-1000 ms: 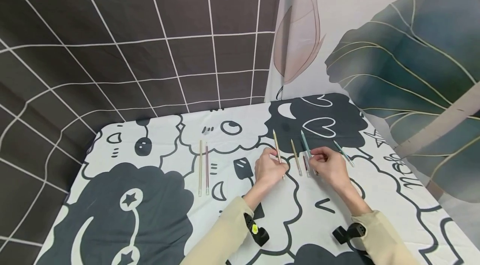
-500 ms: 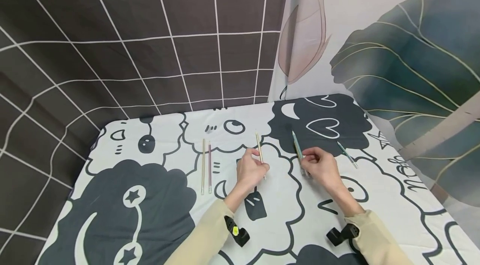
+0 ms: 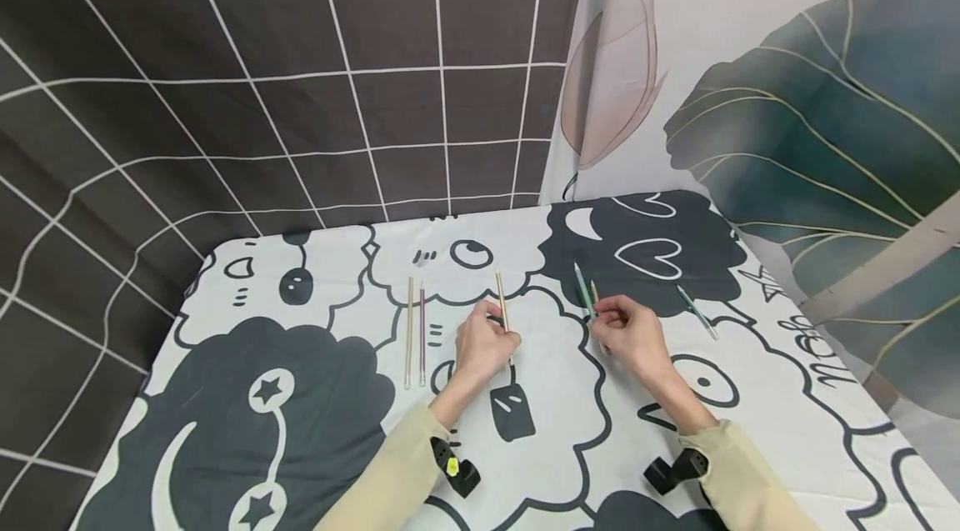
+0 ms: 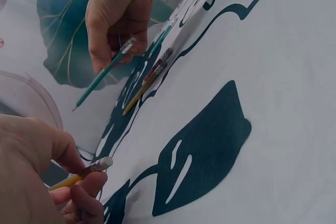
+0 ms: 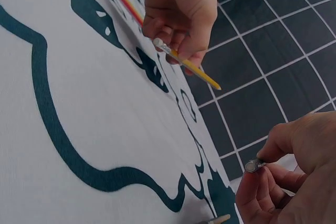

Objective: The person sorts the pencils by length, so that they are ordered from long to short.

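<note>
My left hand (image 3: 483, 341) pinches a yellow pencil (image 3: 502, 298), its tip pointing away from me; the left wrist view shows the eraser end sticking out past the fingertips. In my right hand (image 3: 632, 337) a green pencil (image 4: 100, 80) is pinched near its eraser end, held above the cloth. Beneath that hand another yellow pencil (image 4: 142, 90) lies on the cloth beside a dark red pencil (image 4: 152, 69), both partly hidden in the head view. Left of my left hand, a yellow pencil (image 3: 409, 331) and a red pencil (image 3: 422, 339) lie side by side.
A second green pencil (image 3: 697, 313) lies slanted on the cloth right of my right hand. The table is covered by a black-and-white cartoon cloth (image 3: 555, 464). Behind it hang a dark checked curtain (image 3: 390, 106) and a leaf-patterned sheet (image 3: 810, 122).
My left hand has moved left with the yellow pencil, towards the pair of pencils. My right hand has shifted slightly left with the green pencil. The head view has shifted a little.
</note>
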`<state>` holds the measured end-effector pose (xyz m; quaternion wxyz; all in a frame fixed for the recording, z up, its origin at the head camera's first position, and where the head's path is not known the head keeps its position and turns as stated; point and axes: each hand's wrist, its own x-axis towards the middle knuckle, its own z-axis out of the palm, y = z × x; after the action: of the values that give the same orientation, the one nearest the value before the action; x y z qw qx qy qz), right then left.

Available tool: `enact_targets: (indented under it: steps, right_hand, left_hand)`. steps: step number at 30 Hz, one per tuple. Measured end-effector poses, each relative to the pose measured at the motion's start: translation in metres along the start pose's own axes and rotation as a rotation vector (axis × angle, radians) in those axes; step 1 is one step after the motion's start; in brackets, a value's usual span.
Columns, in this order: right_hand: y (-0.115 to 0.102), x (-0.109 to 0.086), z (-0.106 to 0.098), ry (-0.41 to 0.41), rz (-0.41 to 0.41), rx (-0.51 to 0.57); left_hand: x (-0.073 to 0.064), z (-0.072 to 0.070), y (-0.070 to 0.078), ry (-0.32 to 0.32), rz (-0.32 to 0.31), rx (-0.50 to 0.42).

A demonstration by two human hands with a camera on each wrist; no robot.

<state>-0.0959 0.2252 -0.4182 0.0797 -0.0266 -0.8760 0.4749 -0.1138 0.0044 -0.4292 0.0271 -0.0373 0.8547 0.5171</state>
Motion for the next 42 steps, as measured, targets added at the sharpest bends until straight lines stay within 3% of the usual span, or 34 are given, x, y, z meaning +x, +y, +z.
enact_targets:
  steps: [10,21,27,42]
  right_hand:
    - [-0.009,0.001,0.015,0.007,0.002,0.006]
    - [-0.012,0.001,0.032,-0.013,-0.024,0.009]
    - [-0.013,0.002,0.037,-0.02,-0.04,-0.003]
    - [-0.013,0.003,0.045,-0.014,-0.055,0.001]
  left_hand:
    - [0.002,-0.013,-0.009,0.047,0.021,0.075]
    - [0.001,-0.03,-0.024,0.043,0.0,0.098]
    - [0.003,-0.039,-0.029,0.069,0.038,0.137]
    - [0.005,-0.06,-0.036,0.049,-0.001,0.261]
